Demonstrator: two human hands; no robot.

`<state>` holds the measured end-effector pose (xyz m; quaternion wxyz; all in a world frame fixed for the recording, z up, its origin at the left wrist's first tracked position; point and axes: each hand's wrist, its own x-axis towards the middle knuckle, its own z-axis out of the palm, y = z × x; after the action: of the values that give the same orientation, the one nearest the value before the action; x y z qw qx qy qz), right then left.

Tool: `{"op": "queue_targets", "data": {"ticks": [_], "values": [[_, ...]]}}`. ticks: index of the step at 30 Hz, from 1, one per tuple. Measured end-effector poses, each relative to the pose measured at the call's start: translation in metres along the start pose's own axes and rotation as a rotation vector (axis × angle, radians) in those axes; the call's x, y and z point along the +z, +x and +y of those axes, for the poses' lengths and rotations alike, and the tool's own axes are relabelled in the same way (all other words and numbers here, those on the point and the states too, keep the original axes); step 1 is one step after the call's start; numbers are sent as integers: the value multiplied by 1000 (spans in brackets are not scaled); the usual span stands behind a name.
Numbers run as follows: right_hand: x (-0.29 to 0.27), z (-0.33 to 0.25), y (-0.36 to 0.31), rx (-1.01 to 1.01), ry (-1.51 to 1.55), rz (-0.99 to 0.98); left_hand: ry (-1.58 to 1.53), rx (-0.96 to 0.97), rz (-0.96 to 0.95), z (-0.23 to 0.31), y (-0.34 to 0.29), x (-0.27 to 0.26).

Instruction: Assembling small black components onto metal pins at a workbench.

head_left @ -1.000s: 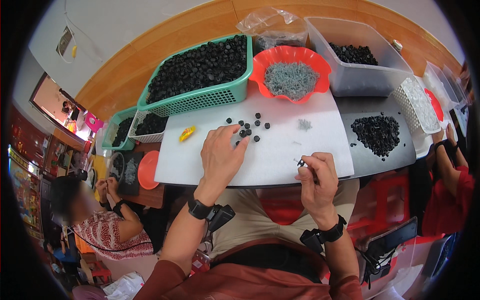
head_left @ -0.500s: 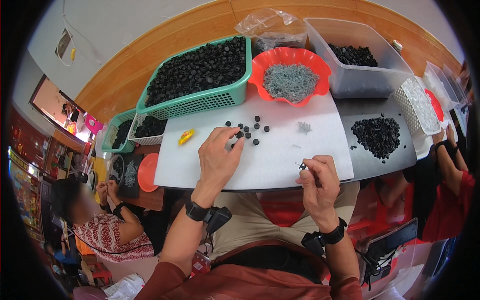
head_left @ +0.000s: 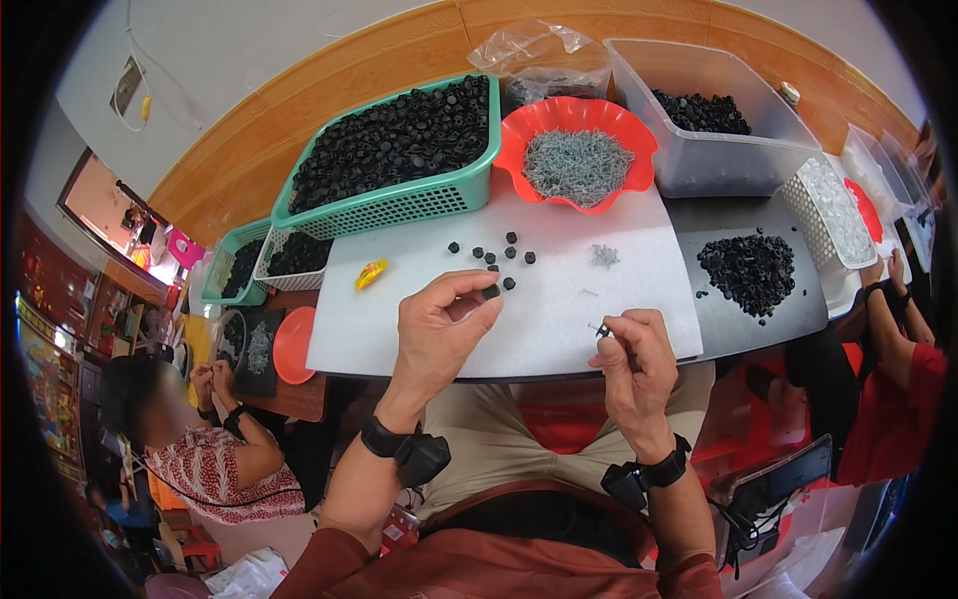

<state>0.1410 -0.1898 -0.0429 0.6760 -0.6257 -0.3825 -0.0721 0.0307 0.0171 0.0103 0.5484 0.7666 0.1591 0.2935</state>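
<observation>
My left hand [head_left: 439,324] is pinched round a small black plastic cap [head_left: 490,292], just above the white sheet. Beyond its fingertips lie several loose black caps [head_left: 510,256] in a loose cluster. At the near edge of the sheet, my right hand [head_left: 639,364] grips a small black plastic piece [head_left: 603,330] between thumb and index finger, and a thin screw sticks out of it. A single screw [head_left: 591,293] and a small pile of screws [head_left: 605,256] rest on the sheet beyond my right hand.
Along the back stand a green basket of black caps [head_left: 483,173], a red scalloped bowl of screws [head_left: 507,150] and a clear bin [head_left: 718,168]. Small black parts [head_left: 748,272] are heaped on the dark board. A yellow packet [head_left: 370,274] lies left. Co-workers sit at both sides.
My left hand has drawn slightly back toward me, its fingers closing on a black cap taken from the cluster. My right hand has stayed almost still with its piece.
</observation>
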Motion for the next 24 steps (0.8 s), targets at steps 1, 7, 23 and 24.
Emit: {"op": "queue_targets", "data": {"ticks": [1,7,23,24], "values": [[0,0,0,-1,0,0,0,1,1,1,-1,0],[0,-1,0,20,29,0,-154,-69,-117,4,-6,3],[-1,-1,0,53,62,-5,-851,-368,-138,-14,-17,19],[-1,-2,0,56,62,-6,-879,-384,-128,-12,-18,20]]}}
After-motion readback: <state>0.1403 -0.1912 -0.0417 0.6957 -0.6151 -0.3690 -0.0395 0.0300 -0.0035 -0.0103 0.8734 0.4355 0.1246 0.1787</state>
